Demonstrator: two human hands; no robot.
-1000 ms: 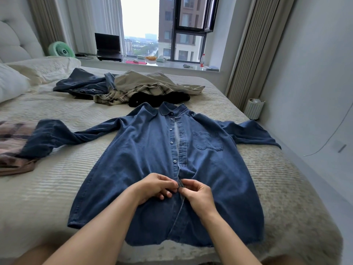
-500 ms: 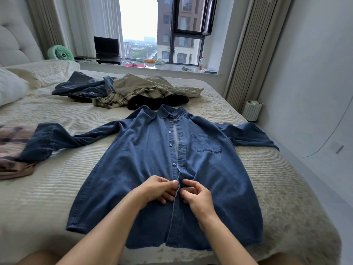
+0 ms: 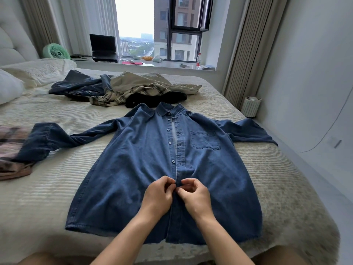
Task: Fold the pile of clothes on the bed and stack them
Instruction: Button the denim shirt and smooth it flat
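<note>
Left hand [image 3: 158, 196] and right hand [image 3: 194, 197], fingers curled, pinch the denim shirt [image 3: 133, 169] placket together.

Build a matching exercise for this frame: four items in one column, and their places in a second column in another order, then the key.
Items
1. denim shirt
2. green fan
3. laptop
4. white bin

Places
A. on the floor beside the bed, by the curtain
B. spread flat on the bed, front up
C. on the window ledge, screen dark
D. behind the pillows, at the ledge's far end

Pairs: 1-B, 2-D, 3-C, 4-A

Both the left hand and right hand pinch the shirt's front edges at its lower middle.
</note>
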